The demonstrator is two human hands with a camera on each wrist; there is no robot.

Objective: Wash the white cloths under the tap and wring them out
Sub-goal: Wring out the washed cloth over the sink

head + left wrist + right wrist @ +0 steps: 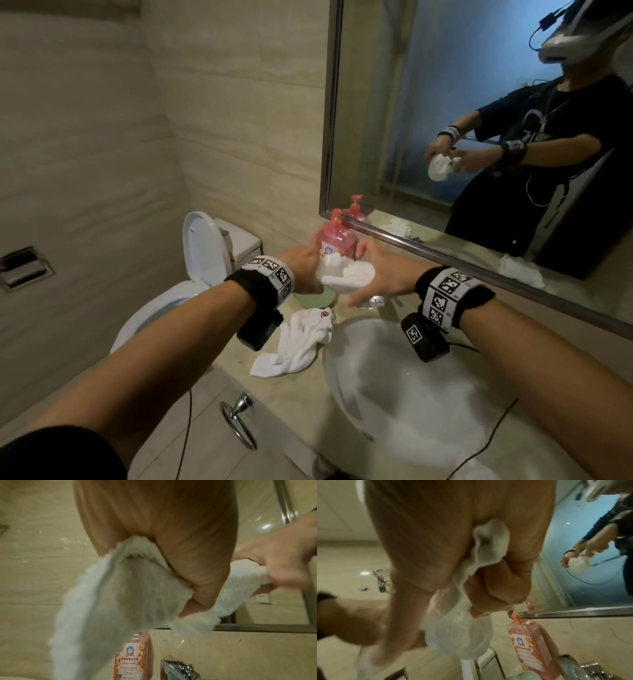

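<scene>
A second cloth (pixel 294 342) lies on my counter (pixel 274 387) beside the basin (pixel 411 394). Beyond it, my left hand (pixel 301 270) and right hand (pixel 380 277) both grip one bunched cloth (pixel 346 274), held before the soap bottle (pixel 337 241).

Both forearms reached forward, wrists banded. The left hand (pixel 303 270) and right hand (pixel 380 274) met, each with fingers curled round a cloth (pixel 346 275).
</scene>
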